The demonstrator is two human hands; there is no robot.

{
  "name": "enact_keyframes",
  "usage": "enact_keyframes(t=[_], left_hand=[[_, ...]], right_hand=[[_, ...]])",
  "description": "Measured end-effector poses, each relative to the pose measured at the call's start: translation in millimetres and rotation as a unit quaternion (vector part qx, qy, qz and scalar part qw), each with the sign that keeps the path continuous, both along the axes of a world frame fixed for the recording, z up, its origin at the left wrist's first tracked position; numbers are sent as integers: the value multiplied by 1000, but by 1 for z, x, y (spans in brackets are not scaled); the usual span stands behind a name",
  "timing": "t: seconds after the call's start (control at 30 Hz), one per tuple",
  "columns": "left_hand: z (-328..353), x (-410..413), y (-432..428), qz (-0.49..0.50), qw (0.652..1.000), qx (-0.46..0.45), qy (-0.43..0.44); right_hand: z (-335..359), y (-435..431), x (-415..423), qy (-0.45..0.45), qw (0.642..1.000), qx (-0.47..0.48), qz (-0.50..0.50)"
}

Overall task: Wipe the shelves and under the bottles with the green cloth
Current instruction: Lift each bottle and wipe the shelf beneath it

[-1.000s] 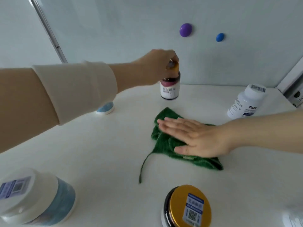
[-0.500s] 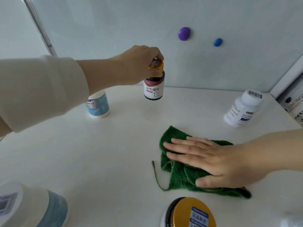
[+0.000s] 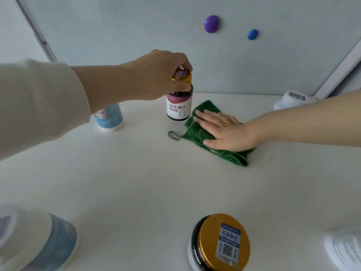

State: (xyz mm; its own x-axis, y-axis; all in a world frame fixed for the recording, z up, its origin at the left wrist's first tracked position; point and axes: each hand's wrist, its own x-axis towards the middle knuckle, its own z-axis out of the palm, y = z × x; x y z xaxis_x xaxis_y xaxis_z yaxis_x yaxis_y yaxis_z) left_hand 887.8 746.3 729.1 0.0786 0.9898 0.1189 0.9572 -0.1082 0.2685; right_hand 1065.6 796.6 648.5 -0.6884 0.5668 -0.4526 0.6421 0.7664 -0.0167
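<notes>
On the white shelf (image 3: 136,182), my left hand (image 3: 160,75) grips the gold cap of a dark bottle (image 3: 178,106) with a white and maroon label. The bottle hangs upright, slightly off the surface. Just right of it lies the crumpled green cloth (image 3: 199,130), its loop of thread trailing to the left. My right hand (image 3: 224,132) lies flat on the cloth with fingers stretched out, pressing it down. The cloth's front corner nearly touches the bottle's base.
A blue-labelled white bottle (image 3: 109,118) stands behind my left forearm. A white bottle (image 3: 291,100) sits at the back right. Near the front edge are a gold-lidded jar (image 3: 220,243), a large white and blue jar (image 3: 37,239) and a blurred white lid (image 3: 345,249). Two magnets (image 3: 211,23) stick on the back wall.
My right hand has slid the cloth back and left toward the spot under the bottle. My left hand keeps the bottle held up by its cap.
</notes>
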Motion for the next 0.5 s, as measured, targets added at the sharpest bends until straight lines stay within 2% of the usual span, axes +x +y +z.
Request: enact_keyframes(t=[0.13,0.23,0.33,0.5], left_hand=[[-8,4,-7,-17,1000,-10,-3],[-14,9,-5,-26,1000,-16,-3],[-17,14,3,-23,1000,-12,-4],[-23,21,19,-8,1000,-19,-1]], right_hand=[[7,-66,55,-55,985,-71,144],[16,-71,64,-81,976,-101,173],[13,-49,50,-72,990,-86,85],[3,0,20,10,998,-10,-56]])
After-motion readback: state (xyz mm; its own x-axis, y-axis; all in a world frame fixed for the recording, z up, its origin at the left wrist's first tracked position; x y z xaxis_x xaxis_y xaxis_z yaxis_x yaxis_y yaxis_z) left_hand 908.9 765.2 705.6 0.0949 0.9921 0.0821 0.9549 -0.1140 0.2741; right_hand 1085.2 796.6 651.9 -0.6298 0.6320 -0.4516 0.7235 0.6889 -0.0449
